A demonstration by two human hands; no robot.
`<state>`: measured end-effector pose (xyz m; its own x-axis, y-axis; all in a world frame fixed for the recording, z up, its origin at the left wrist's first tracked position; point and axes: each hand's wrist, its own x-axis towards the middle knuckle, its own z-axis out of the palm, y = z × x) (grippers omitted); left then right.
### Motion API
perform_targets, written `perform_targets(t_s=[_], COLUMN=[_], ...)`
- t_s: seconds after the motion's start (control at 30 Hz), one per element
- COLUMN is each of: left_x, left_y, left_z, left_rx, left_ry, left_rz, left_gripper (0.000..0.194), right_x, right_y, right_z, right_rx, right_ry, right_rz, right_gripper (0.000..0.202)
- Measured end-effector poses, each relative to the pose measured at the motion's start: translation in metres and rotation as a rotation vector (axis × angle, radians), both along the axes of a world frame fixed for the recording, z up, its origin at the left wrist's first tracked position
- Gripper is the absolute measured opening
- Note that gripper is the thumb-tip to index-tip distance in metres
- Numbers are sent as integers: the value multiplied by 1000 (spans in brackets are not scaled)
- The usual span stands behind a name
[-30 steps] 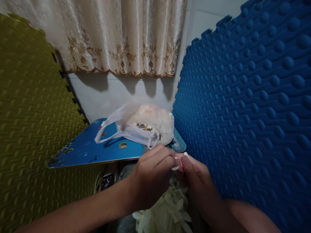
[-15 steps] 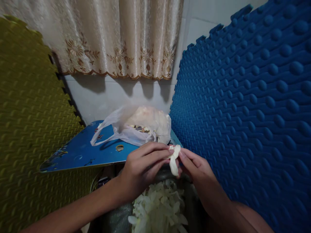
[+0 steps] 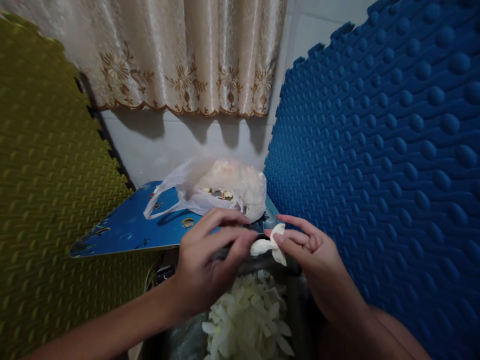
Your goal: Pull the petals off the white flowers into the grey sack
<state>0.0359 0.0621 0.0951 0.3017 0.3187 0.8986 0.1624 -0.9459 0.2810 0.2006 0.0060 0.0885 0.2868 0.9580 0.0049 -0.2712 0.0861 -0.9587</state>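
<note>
A white flower with several petals [image 3: 278,246] is pinched between the thumb and fingers of my right hand [image 3: 313,247]. Just left of it is my left hand [image 3: 213,255], its fingers curved and apart; nothing shows in them, and a small gap separates them from the flower. Beneath both hands lies a heap of loose white petals [image 3: 245,320] on a dark greenish plastic bag [image 3: 187,332]. Beyond the hands a translucent white plastic bag [image 3: 240,185] rests on its side, with pale pieces visible through its opening.
The plastic bag lies on a blue printed board [image 3: 150,232] with a small hole. A yellow-green foam mat [image 3: 48,175] stands at the left and a blue foam mat [image 3: 375,150] at the right. An embroidered curtain [image 3: 187,60] hangs before a pale tiled wall [image 3: 138,155].
My left hand has let go of the flower and moved slightly left, with its fingers spreading. The flower stays in my right hand, its petals now more spread out.
</note>
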Motion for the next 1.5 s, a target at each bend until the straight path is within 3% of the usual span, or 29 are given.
perform_targets(t_s=[0.13,0.27,0.53,0.6,0.73,0.9,1.03,1.2,1.27,1.43,1.5], left_x=[8,19,23,22,16,7,4,7,9,13,15], left_y=[4,7,11,12,20,25,22,15,13,9,8], left_z=[7,-3,-8,-8,-7,-2,-5,-17,-19,-15,-12], left_rx=[-292,-529,-933,-982,-1021,-1211,-1262,-1151,-1090,-1189,-1102], left_ry=[52,137,-101,-155,-321,-178,73,406,398,262,214], left_rz=[-71,-260,-514,-497,-336,-303,-301,-323,-302,-454,-456], left_gripper=[10,18,12,13,15,40,31,55,53,36,33], right_x=[-1,2,3,5,14,26,26,19,17,13,12], right_y=[2,4,4,4,6,10,10,8,8,6,6], right_z=[-3,-7,-8,-7,-4,-2,-3,-4,-6,-10,-9], right_rx=[-2,-17,-11,5,18,4,-17,-32,-46,-37,-36], right_ry=[-9,-12,35,85,44,-67,-11,85,101,48,36], right_rz=[-4,1,110,88,-71,-31,34,69,101,186,192], right_gripper=[61,59,33,30,30,42,51,50,51,53,51])
